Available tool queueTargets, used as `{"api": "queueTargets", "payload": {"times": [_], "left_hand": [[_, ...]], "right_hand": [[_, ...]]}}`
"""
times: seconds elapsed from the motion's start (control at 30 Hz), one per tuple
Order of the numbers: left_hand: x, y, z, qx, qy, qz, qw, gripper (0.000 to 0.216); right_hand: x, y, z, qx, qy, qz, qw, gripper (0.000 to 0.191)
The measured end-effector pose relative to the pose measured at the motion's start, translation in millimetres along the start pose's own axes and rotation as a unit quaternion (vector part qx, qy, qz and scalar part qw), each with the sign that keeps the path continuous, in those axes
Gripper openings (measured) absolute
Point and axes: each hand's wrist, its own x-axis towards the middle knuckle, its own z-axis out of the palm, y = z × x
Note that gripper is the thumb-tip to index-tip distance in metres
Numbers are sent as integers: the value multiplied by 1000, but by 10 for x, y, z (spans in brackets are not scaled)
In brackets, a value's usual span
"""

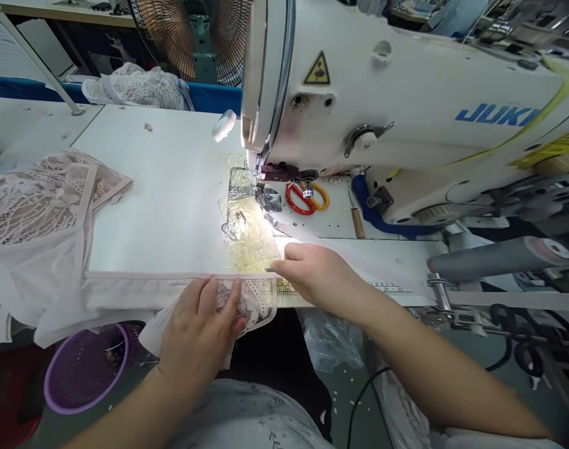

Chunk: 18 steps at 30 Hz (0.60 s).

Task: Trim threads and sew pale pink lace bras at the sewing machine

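My left hand [198,327] lies on the pale pink garment [125,293] at the table's front edge. Its fingers are stretched out and press the fabric band beside a lace part [254,299]. Close by, my right hand [312,271] is closed at the garment's right end. A small dark metal tip [269,269] pokes out from its fingers; the rest of that tool is hidden in the fist. Behind both hands stands the sewing machine [340,81], its lit needle area [256,199] over a yellowish clear sheet [249,240].
Red-and-yellow-handled scissors [299,199] and a wooden-handled tool [357,221] lie under the machine arm. More mesh garment [36,199] spreads at left. A purple basket [55,374] stands on the floor. A fan [200,37] and a lace pile [139,87] are behind; a grey roller [495,259] is at right.
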Motion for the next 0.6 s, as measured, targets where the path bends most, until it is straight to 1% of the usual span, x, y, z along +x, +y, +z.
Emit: {"api": "queueTargets", "payload": {"times": [0.1,0.2,0.3,0.43,0.6], "left_hand": [[47,63,6,-7,8,23,1000,41],[94,150,23,-12,9,42,999,42],[132,209,33,-3,11,32,999,40],[172,230,32,-3,-6,28,1000,43],[184,226,34,3,-14,34,999,48]], "right_hand": [[-3,29,76,44,50,-1,998,24],[81,-8,173,85,69,-21,994,23],[172,-65,223,93,56,-39,993,20],[244,-105,231,68,23,-44,996,15],[202,-25,172,35,3,-66,997,16]]}}
